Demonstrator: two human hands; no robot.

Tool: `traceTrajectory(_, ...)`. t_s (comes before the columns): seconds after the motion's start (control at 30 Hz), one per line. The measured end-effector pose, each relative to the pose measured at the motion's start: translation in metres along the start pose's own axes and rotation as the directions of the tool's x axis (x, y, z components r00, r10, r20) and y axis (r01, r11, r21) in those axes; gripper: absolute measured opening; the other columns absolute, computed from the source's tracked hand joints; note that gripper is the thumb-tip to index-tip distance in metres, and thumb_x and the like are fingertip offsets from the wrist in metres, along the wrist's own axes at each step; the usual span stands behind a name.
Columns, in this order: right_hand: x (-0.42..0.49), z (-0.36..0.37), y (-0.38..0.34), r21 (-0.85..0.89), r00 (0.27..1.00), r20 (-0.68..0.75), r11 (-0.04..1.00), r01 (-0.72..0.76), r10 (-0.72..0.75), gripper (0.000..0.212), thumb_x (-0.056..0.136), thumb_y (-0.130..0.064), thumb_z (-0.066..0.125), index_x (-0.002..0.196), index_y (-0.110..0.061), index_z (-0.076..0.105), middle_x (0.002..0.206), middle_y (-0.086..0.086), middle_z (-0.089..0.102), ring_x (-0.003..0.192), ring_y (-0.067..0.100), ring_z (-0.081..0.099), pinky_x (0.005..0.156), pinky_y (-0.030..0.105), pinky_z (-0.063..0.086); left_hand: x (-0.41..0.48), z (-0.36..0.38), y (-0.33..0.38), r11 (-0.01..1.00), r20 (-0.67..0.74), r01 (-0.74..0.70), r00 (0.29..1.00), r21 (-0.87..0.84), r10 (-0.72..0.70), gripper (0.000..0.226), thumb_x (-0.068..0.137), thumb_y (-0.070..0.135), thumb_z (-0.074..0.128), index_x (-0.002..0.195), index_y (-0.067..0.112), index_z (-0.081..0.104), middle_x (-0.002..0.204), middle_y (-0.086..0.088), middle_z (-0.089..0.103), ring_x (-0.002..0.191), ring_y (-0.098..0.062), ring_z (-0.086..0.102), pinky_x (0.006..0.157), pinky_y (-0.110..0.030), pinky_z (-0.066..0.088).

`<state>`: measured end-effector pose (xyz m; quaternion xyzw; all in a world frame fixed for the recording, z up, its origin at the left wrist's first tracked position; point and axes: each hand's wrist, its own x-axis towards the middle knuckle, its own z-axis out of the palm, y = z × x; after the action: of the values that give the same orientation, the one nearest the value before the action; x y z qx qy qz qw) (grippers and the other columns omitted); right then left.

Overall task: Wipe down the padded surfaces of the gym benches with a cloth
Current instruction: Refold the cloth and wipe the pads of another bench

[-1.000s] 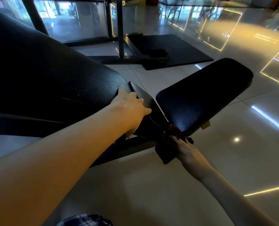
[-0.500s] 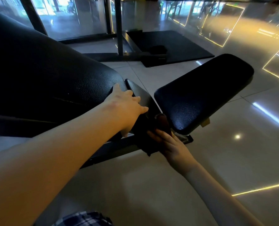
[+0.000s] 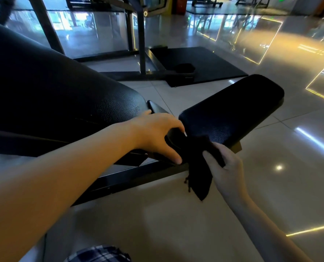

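The dark cloth (image 3: 200,167), clamped in the curled fingers of the right hand (image 3: 228,167) at the seat pad (image 3: 233,110) near corner, would wipe better spread flat, while the left hand (image 3: 157,137), fingers curled over the back pad (image 3: 53,101) end, steadies the bench.

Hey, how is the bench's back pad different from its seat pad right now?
The back pad is larger and slopes up leftward; the seat pad is smaller. The left hand holds the back pad's lower end; the right hand holds the cloth at the seat pad's near corner. Both are black grained padding.
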<state>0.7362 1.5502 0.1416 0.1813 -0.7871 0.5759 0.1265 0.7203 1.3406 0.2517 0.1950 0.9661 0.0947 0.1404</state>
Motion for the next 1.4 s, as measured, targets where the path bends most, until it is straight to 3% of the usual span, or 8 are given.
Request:
traceTrajectory(0.27, 0.027, 0.001, -0.069, 0.487, 0.889, 0.316, 0.747, -0.452, 0.332, 0.039, 0.084, -0.034, 0.059, 0.11, -0.006, 0.063, 0.102, 0.011, 0.069, 0.1, 0.028, 0.067, 0.081, 0.036, 0.056, -0.022, -0.024, 0.01, 0.715, -0.134, 0.063, 0.967, -0.696, -0.216, 0.032, 0.084, 0.031, 0.068, 0.112, 0.018, 0.059, 0.102, 0.0, 0.069, 0.09, -0.01, 0.068, 0.072, -0.014, 0.056)
traceTrajectory(0.43, 0.029, -0.006, -0.09, 0.522, 0.84, 0.451, 0.674, -0.522, 0.301, 0.034, 0.085, -0.039, 0.048, 0.1, -0.022, 0.072, 0.103, 0.001, 0.073, 0.1, 0.014, 0.068, 0.078, 0.022, 0.055, -0.038, -0.041, 0.018, 0.371, -0.06, 0.037, 0.967, -0.928, -0.247, 0.019, 0.09, 0.013, 0.061, 0.108, 0.018, 0.059, 0.107, -0.009, 0.067, 0.095, -0.021, 0.069, 0.079, -0.033, 0.059)
traceTrajectory(0.57, 0.035, -0.006, -0.101, 0.371, 0.864, 0.419, 0.815, -0.445, 0.281, 0.046, 0.082, -0.047, 0.05, 0.111, -0.014, 0.065, 0.102, 0.001, 0.073, 0.101, 0.014, 0.067, 0.083, 0.026, 0.05, -0.046, -0.044, 0.024, 0.356, -0.065, 0.03, 0.965, -0.934, -0.253, 0.021, 0.094, 0.003, 0.052, 0.105, 0.019, 0.057, 0.107, -0.011, 0.063, 0.092, -0.021, 0.067, 0.074, -0.028, 0.059)
traceTrajectory(0.7, 0.042, -0.004, -0.113, 0.342, 0.926, 0.302, 0.881, -0.328, 0.227, 0.021, 0.088, -0.026, 0.06, 0.103, -0.012, 0.067, 0.095, 0.008, 0.072, 0.096, 0.025, 0.069, 0.085, 0.042, 0.052, -0.051, -0.047, 0.032, 0.326, -0.082, 0.003, 0.966, -0.945, -0.247, 0.027, 0.092, -0.005, 0.048, 0.1, 0.019, 0.057, 0.101, -0.009, 0.061, 0.085, -0.02, 0.063, 0.074, -0.029, 0.058)
traceTrajectory(0.97, 0.074, -0.021, -0.152, 0.09, 0.975, 0.178, 0.989, 0.121, -0.136, 0.014, 0.095, -0.015, 0.057, 0.082, -0.017, 0.061, 0.074, -0.003, 0.066, 0.069, 0.005, 0.064, 0.059, 0.016, 0.047, -0.054, -0.042, 0.042, 0.1, -0.073, -0.059, 0.986, -0.993, -0.15, 0.032, 0.085, 0.005, 0.051, 0.116, 0.005, 0.058, 0.104, -0.011, 0.059, 0.093, -0.025, 0.059, 0.076, -0.033, 0.051)
traceTrajectory(1.07, 0.089, -0.026, -0.163, 0.032, 0.97, 0.174, 0.986, 0.165, -0.168, 0.017, 0.093, -0.016, 0.061, 0.077, -0.015, 0.062, 0.069, -0.002, 0.066, 0.064, 0.006, 0.062, 0.059, 0.019, 0.046, -0.056, -0.038, 0.043, 0.184, -0.079, -0.063, 0.993, -0.981, -0.083, 0.027, 0.084, 0.02, 0.064, 0.111, 0.016, 0.064, 0.098, 0.0, 0.073, 0.089, -0.015, 0.071, 0.067, -0.024, 0.057)
traceTrajectory(1.27, 0.106, -0.035, -0.149, 0.227, 0.929, 0.235, 0.913, -0.339, 0.286, 0.027, 0.092, -0.033, 0.061, 0.089, -0.007, 0.067, 0.071, 0.006, 0.068, 0.063, 0.015, 0.064, 0.063, 0.021, 0.051, -0.058, -0.049, 0.045, 0.154, -0.039, -0.024, 0.994, -0.988, -0.098, 0.019, 0.097, 0.019, 0.052, 0.113, 0.021, 0.062, 0.105, -0.006, 0.071, 0.091, -0.019, 0.072, 0.075, -0.03, 0.06)
traceTrajectory(1.4, 0.078, -0.024, -0.117, 0.503, 0.685, 0.402, 0.478, -0.72, 0.607, 0.052, 0.093, -0.058, 0.043, 0.099, -0.011, 0.063, 0.087, 0.015, 0.074, 0.074, 0.025, 0.073, 0.062, 0.033, 0.058, -0.058, -0.06, 0.043, 0.075, -0.048, -0.035, 0.982, -0.997, -0.181, 0.011, 0.095, 0.019, 0.056, 0.1, 0.013, 0.063, 0.083, -0.006, 0.072, 0.067, -0.016, 0.072, 0.066, -0.028, 0.06)
